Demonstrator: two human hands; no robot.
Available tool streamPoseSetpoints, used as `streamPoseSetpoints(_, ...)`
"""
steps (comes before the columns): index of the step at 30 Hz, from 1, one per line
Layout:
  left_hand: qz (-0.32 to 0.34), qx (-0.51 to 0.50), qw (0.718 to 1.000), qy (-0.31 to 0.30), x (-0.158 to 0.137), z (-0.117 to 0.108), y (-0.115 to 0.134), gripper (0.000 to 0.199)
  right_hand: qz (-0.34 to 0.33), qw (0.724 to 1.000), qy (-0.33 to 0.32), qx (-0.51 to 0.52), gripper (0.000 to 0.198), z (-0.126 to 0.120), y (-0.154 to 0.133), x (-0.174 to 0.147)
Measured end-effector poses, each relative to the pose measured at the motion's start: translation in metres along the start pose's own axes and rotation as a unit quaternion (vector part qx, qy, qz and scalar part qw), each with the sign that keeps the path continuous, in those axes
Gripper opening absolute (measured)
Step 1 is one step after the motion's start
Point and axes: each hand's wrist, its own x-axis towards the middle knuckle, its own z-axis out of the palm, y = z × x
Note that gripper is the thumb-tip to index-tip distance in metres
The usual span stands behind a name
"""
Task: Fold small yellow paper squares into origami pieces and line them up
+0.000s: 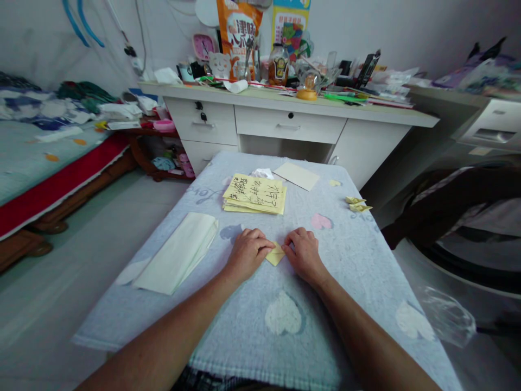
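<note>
A small folded piece of yellow paper (275, 255) lies on the cloth-covered table between my hands. My left hand (251, 248) pinches its left corner, thumb and fingers together. On the opposite corner, my right hand (303, 250) presses with its fingers closed. Beyond them sits a stack of yellow paper sheets (256, 194) with dark handwriting on top. Two small folded yellow paper shapes (358, 205) stand near the table's right edge. To the left of my left hand lies a folded pale sheet (177, 252).
A cream card (297, 176) and a crumpled white tissue (262, 174) lie at the table's far side. Behind stands a white desk (285, 122) crowded with a jar (279, 65) and other items. A bed (52, 157) is at left, a front-loading washing machine (488, 141) at right.
</note>
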Motion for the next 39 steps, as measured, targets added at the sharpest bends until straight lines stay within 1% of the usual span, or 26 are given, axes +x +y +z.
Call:
streamPoseSetpoints(4,-0.009,-0.002,1.0,-0.009,0.0,-0.001,0.001,0.015,-0.027,0.997,0.032,0.067,0.013,-0.003,0.009,0.001)
streamPoseSetpoints(7,-0.012,0.0,1.0,-0.012,0.0,-0.002,0.002,0.016,-0.053,0.995,0.03,0.077,0.011,-0.003,0.009,0.0)
streamPoseSetpoints(9,-0.012,0.0,1.0,-0.013,0.0,-0.002,0.002,0.016,-0.062,0.996,0.018,0.064,0.01,-0.002,0.005,-0.001)
streamPoseSetpoints(12,-0.009,0.0,1.0,-0.014,0.0,-0.003,0.002,0.016,-0.065,0.998,0.003,0.024,0.016,0.001,-0.001,-0.003)
streamPoseSetpoints(17,-0.004,-0.005,1.0,-0.013,0.0,-0.003,0.002,0.016,-0.064,0.998,0.001,-0.031,0.023,0.004,-0.01,-0.004)
streamPoseSetpoints(23,-0.037,0.013,0.998,0.043,-0.004,-0.005,0.0,0.008,-0.041,0.997,0.002,-0.067,0.023,0.005,-0.015,-0.005)
streamPoseSetpoints(28,-0.051,0.015,0.998,0.028,-0.006,-0.005,-0.002,0.006,-0.043,0.997,0.003,-0.063,0.024,0.005,-0.015,-0.005)
streamPoseSetpoints(33,-0.053,0.006,0.999,-0.001,-0.005,-0.007,-0.004,0.003,-0.036,0.998,-0.006,-0.057,0.021,0.003,-0.014,-0.005)
streamPoseSetpoints(39,-0.05,0.021,0.998,-0.02,-0.005,-0.01,-0.003,0.009,-0.032,0.998,-0.003,-0.062,0.017,0.003,-0.016,-0.006)
